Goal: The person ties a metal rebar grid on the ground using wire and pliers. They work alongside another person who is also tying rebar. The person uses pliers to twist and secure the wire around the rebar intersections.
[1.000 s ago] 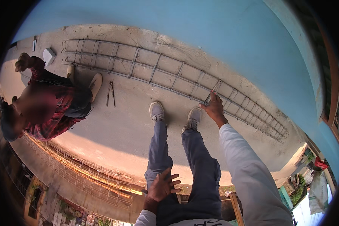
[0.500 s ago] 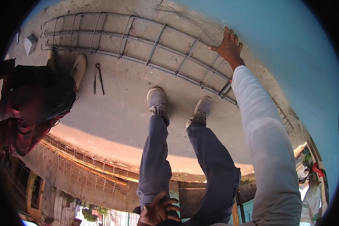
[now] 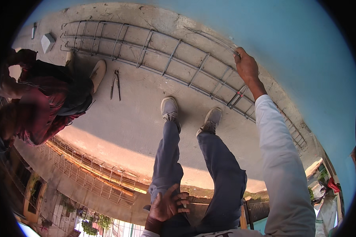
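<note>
My right hand (image 3: 248, 69) reaches out past the far side of a long steel rebar cage (image 3: 170, 59) that lies on the concrete floor. Its fingers are closed on one end of a bundle of thin wires (image 3: 214, 38), which trails off to the left along the foot of the blue wall. Low over my left thigh, my left hand (image 3: 168, 205) is empty with its fingers spread. A pair of pincers (image 3: 115, 83) rests on the floor between the cage and my shoes, nearer the co-worker.
At the left a co-worker in a dark red checked shirt (image 3: 43, 106) crouches beside the cage's end. A grey block (image 3: 48, 42) sits beyond them. The blue wall (image 3: 288, 43) borders the far right. More rebar cages (image 3: 91, 173) lie behind me.
My right hand, spread over the wires before, has closed on their end. My left hand has risen slightly. The view has shifted a little, and the co-worker's pose has changed.
</note>
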`<state>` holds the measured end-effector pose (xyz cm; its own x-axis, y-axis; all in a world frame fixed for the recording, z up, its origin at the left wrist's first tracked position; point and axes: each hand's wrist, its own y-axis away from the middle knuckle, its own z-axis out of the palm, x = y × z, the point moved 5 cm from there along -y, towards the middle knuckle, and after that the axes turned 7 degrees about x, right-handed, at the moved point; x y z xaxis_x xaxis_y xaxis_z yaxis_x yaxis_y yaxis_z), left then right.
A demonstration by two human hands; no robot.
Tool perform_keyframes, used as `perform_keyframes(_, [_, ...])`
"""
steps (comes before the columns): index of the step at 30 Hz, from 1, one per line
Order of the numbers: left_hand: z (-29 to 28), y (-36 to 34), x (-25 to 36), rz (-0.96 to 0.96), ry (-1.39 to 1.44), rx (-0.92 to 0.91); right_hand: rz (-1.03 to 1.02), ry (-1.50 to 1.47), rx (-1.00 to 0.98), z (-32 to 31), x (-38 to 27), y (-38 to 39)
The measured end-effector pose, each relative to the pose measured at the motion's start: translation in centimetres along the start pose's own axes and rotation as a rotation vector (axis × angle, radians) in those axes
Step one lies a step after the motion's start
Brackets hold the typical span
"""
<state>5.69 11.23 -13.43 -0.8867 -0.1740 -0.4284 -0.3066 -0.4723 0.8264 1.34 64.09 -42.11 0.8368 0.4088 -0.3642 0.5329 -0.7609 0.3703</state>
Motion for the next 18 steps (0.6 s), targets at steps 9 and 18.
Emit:
perform_keyframes(9, [1.7,-1.6,-2.2,0.491,-0.707,0.234,0.591,-1.149,-0.55,-11.3,-10.7,23.2])
perform_keyframes(18, [19.1,7.1,-6.7,0.683,-1.418,0.146,0.723,-1.368,-0.537,-22.5,-19.1,36.9])
